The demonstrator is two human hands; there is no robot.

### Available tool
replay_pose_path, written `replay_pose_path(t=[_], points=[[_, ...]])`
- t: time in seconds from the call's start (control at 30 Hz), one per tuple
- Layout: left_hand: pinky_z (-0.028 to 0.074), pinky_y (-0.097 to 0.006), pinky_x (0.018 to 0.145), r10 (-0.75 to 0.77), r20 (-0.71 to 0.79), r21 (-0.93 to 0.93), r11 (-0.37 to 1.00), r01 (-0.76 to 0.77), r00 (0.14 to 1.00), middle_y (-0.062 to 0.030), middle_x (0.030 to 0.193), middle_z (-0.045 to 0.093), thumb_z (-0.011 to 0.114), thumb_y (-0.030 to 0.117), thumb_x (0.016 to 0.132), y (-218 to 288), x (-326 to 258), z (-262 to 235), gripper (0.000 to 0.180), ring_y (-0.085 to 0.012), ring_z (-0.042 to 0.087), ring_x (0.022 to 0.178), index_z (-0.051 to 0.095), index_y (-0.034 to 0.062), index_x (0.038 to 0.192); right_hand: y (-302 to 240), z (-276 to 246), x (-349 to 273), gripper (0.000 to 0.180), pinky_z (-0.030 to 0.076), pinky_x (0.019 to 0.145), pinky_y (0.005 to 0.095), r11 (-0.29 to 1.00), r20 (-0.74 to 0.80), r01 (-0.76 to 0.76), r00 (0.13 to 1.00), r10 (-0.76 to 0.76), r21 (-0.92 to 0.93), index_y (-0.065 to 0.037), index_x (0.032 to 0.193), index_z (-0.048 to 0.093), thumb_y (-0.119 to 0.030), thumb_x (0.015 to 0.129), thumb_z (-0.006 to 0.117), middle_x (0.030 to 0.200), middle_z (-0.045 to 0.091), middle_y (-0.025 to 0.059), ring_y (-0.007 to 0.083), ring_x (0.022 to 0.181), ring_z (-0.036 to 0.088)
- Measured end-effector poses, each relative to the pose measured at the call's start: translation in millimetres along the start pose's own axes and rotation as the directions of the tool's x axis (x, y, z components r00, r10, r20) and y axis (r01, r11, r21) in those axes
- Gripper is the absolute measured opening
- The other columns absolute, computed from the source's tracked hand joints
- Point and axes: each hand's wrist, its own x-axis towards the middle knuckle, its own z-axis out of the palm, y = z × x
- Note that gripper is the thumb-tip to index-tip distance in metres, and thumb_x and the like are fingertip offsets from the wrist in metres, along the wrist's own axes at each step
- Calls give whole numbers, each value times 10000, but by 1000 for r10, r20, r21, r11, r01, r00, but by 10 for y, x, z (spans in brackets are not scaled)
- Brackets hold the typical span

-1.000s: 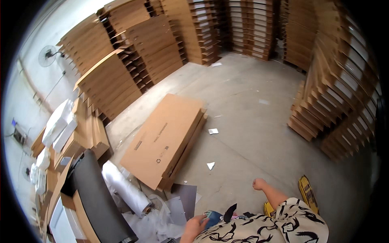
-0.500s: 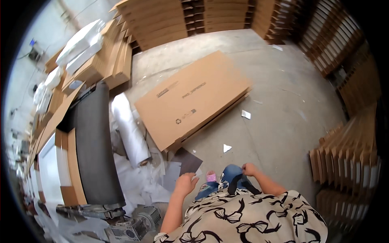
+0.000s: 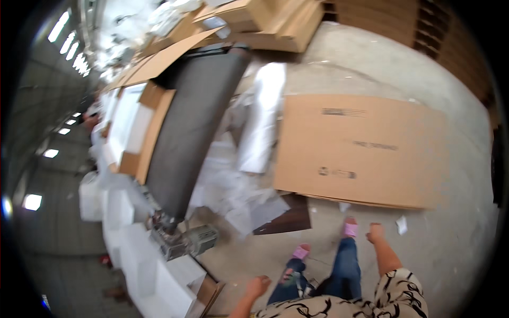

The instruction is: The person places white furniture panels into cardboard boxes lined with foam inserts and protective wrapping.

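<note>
My left hand (image 3: 258, 286) hangs low beside my left thigh, its fingers loosely curled with nothing seen in them. It is nearest to my jeans and the bare floor. My right hand (image 3: 375, 232) swings forward of my right leg, closed in a loose fist and holding nothing visible. Just beyond it lies a stack of flat cardboard (image 3: 392, 175) with dark print, on the floor. Neither hand touches it. A white scrap (image 3: 401, 225) lies on the floor to the right of the right hand.
A dark conveyor belt (image 3: 185, 116) with a motor (image 3: 201, 239) stands at left; an open carton (image 3: 155, 135) with white foam lies alongside. A shiny plastic-film roll (image 3: 262, 119), crumpled sheeting (image 3: 228, 185) and a dark brown sheet (image 3: 289, 217) lie on the floor. Cardboard (image 3: 265, 29) is piled behind.
My view has swung left, so the cardboard stack and belt sit farther right. My legs are now apart in a stride. Both hands hang apart, away from the waist.
</note>
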Motion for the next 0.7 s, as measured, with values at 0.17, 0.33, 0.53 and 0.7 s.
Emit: replay_pose_path(t=[0.17, 0.33, 0.53, 0.7], points=[[487, -330, 699, 134, 208, -300, 951, -67, 969, -134, 900, 641, 610, 337, 814, 828, -446, 650, 292, -265, 627, 788, 633, 111, 997, 231, 128, 1289, 431, 378, 903, 380, 974, -46, 37, 998, -48, -225, -5, 1084, 523, -178, 702, 623, 1156, 498, 143, 279, 1085, 450], [473, -301, 742, -213, 351, -322, 887, 331, 912, -136, 941, 639, 563, 316, 859, 1727, -330, 424, 311, -195, 619, 811, 608, 93, 1071, 473, 344, 1865, 265, 370, 852, 409, 885, -47, 116, 987, -153, -450, -39, 1046, 564, -144, 842, 431, 1071, 529, 105, 254, 1014, 477], [456, -324, 806, -353, 272, -376, 817, 437, 895, -159, 985, 627, 540, 304, 872, 1684, -489, 538, 360, -234, 592, 916, 582, 21, 1091, 401, 602, 2034, 175, 469, 717, 365, 909, 98, 36, 995, 6, -416, -78, 916, 619, -129, 797, 502, 962, 590, 94, 233, 894, 558], [446, -315, 826, -363, 272, -462, 763, 452, 891, -162, 998, 622, 578, 284, 849, 1787, -632, 606, 375, -214, 584, 928, 578, -6, 1086, 542, 311, 1957, 143, 500, 683, 345, 806, 174, 330, 944, -280, -491, -110, 787, 663, -122, 777, 521, 844, 647, 76, 228, 807, 624]])
